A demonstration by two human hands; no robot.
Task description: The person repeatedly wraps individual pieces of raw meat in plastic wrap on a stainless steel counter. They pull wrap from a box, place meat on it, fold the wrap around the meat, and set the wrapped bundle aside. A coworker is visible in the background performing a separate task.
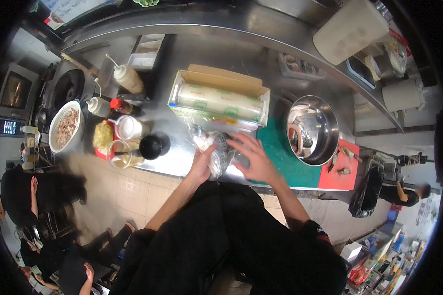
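Note:
Close to the front edge of the steel counter, my left hand (203, 162) grips a piece of fish (221, 151) with silvery, dark-spotted skin, which looks like a salmon head. My right hand (256, 158) is at the fish's right side with fingers spread; whether its fingertips touch the skin is hard to tell. Clear plastic film (192, 127) shows just behind the fish. It lies in front of an open cardboard box (225, 72) holding a large roll of cling film (219, 101). To the right, a steel bowl (328, 123) containing fish pieces stands on a green cutting board (271, 151).
Fish scraps and a knife lie on a red cutting board (339, 182). Leftward are a black cup (150, 146), clear containers (123, 155), squeeze bottles (127, 75) and a white basket of meat (55, 138). A steel shelf (240, 35) overhangs the back. Other people work nearby at left and right.

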